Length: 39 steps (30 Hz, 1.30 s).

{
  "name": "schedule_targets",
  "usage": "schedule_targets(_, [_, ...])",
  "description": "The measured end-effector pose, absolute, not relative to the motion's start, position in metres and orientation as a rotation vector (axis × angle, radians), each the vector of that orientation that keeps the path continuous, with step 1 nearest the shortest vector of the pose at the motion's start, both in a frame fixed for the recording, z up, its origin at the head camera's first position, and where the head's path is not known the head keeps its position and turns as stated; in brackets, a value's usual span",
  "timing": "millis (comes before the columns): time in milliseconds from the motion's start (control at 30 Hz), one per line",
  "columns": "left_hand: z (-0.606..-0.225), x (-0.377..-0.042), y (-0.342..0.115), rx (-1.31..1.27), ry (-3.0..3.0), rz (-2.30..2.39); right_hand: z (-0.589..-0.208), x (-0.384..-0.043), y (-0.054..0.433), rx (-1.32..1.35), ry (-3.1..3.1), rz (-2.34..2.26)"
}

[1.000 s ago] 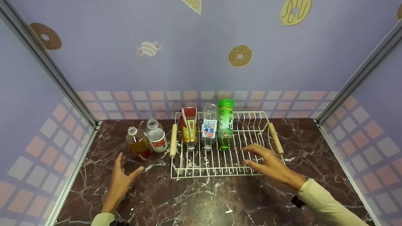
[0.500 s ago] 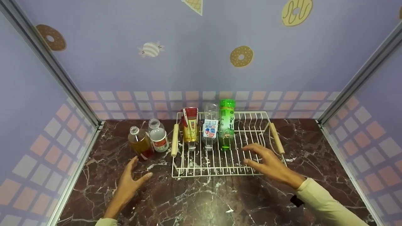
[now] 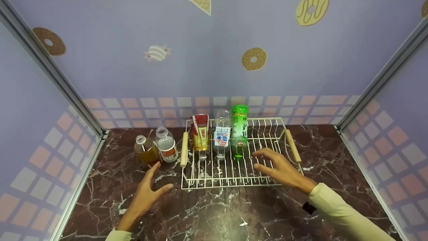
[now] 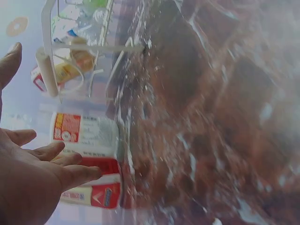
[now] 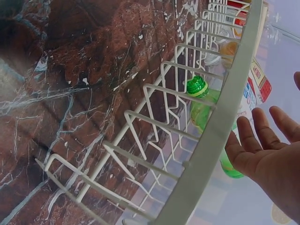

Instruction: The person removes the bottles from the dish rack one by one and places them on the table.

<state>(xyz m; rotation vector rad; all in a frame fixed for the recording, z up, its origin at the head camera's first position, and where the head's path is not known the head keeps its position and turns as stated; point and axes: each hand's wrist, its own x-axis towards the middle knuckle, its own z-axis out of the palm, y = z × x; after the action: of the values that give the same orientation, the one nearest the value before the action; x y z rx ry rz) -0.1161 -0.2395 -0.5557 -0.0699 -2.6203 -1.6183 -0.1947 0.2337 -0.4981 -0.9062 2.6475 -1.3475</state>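
My left hand (image 3: 147, 192) is held with fingers spread and holds nothing. Its fingertips are right at the base of a bottle of amber liquid (image 3: 146, 151), which stands beside a clear bottle with a white and red label (image 3: 167, 147). Over the right front part of a white wire rack (image 3: 230, 186), my right hand (image 3: 279, 169) hovers with relaxed fingers and nothing in its grasp. Three bottles lean neck-down in the rack: one with a red and gold label (image 3: 201, 134), a clear one with a white and blue label (image 3: 222, 137), and a green one (image 3: 239, 130).
Wooden handles flank the rack, one on the left (image 3: 184, 150) and one on the right (image 3: 293, 146). A dark marbled countertop (image 3: 200, 217) lies under everything. A patterned wall (image 3: 200, 77) closes off the back, with side panels left and right.
My left hand has moved to the right and now overlaps the foot of the amber bottle in the head view. My right hand has shifted slightly left and up. The bottles stay in place.
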Motion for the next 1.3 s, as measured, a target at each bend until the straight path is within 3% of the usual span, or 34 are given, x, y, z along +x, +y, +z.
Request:
schedule_targets(667, [-0.553, -0.132, -0.195, -0.275, -2.719, -1.568, -0.488, -0.212, 0.229, -0.757, 2.607, -1.418])
schedule_targets(1300, [-0.562, -0.138, -0.171, -0.288, -2.638, -1.804, -0.476, -0.254, 0.237, -0.517, 2.673, -1.295])
